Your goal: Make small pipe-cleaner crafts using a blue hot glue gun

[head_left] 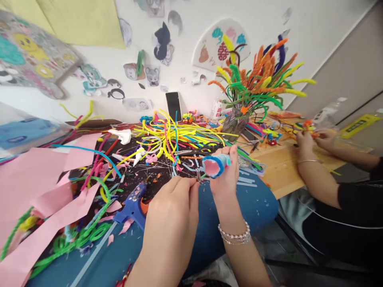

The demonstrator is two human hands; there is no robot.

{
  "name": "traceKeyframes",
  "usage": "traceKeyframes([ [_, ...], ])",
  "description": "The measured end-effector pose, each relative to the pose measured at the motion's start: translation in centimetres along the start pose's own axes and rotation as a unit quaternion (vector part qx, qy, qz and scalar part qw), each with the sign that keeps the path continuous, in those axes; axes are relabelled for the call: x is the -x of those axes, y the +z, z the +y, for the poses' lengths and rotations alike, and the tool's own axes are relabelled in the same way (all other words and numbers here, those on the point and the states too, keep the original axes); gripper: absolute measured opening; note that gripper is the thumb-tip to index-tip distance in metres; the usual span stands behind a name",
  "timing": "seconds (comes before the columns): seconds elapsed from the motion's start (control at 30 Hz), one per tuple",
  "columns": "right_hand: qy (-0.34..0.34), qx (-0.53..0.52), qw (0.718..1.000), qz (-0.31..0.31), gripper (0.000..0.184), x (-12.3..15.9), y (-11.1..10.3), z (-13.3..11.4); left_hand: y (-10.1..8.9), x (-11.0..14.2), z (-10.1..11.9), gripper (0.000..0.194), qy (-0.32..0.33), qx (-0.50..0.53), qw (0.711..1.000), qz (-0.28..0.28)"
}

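My right hand [228,181] is closed around a small flared piece [213,166] of blue fuzzy pipe cleaner with a pink inside, its wide mouth facing left. Beside it, my left hand [173,211] is closed in a pinch, thumb and forefinger pressed together. Something tiny and dark shows at those fingertips, too small to name. Just left of my left hand, a blue glue gun [131,213] with a long translucent glue stick [94,255] lies on the blue surface [254,215]. Yellow pipe cleaners [188,133] are heaped behind both hands.
Pink paper sheets [32,179] and green pipe cleaners [77,241] cover the left side. A phone [174,106] leans against the wall. Pipe cleaner stems fill a clear vase [235,122]. At the right, a co-worker's hands [308,145] hold an orange-and-green piece over the wooden table [283,175].
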State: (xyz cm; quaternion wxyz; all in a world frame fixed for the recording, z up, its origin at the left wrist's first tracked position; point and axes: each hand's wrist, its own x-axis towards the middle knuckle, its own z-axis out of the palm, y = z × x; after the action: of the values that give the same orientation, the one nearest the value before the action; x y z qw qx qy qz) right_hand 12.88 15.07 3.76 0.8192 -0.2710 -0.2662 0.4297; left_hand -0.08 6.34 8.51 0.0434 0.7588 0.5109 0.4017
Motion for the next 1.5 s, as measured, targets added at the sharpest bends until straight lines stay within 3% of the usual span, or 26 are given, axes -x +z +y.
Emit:
traceKeyframes([
  [0.13,-0.002,-0.007,1.000,-0.008,0.037,0.5,0.1,0.0,-0.4,-0.4,0.6,0.019,0.083,-0.110,0.990,0.014],
  [0.23,0.004,0.007,0.999,-0.050,0.037,0.9,0.3,-0.1,-0.8,-0.6,0.7,0.023,0.096,-0.137,0.986,0.009],
  [0.33,-0.006,0.022,0.999,-0.043,0.038,1.0,0.3,-0.1,-0.8,-0.6,0.4,0.025,0.093,-0.120,0.988,-0.007],
  [0.43,-0.006,0.024,1.000,0.013,0.039,0.9,0.2,0.1,-0.3,-0.6,-0.3,0.022,0.058,-0.070,0.995,-0.028],
  [0.53,-0.005,0.040,0.996,0.078,0.039,0.6,0.1,0.1,0.4,-0.7,-1.4,0.017,-0.025,0.038,0.996,-0.079],
  [0.67,0.001,0.070,0.992,0.107,0.041,0.4,-0.1,-0.2,1.1,-0.8,-2.6,0.016,-0.170,0.182,0.952,-0.178],
  [0.73,0.008,0.084,0.989,0.120,0.043,0.3,-0.2,-0.3,1.3,-0.9,-2.9,0.020,-0.208,0.226,0.931,-0.199],
  [0.9,0.029,0.085,0.987,0.133,0.046,0.3,-0.2,-0.3,1.5,-0.8,-3.0,0.022,-0.236,0.271,0.911,-0.203],
  [1.1,0.021,0.078,0.989,0.121,0.044,0.4,-0.3,-0.2,1.9,-0.6,-2.7,0.021,-0.241,0.283,0.907,-0.198],
  [1.5,-0.056,0.128,0.988,0.068,0.045,0.5,-0.3,0.0,1.4,-0.6,-2.6,0.022,-0.250,0.292,0.902,-0.198],
])
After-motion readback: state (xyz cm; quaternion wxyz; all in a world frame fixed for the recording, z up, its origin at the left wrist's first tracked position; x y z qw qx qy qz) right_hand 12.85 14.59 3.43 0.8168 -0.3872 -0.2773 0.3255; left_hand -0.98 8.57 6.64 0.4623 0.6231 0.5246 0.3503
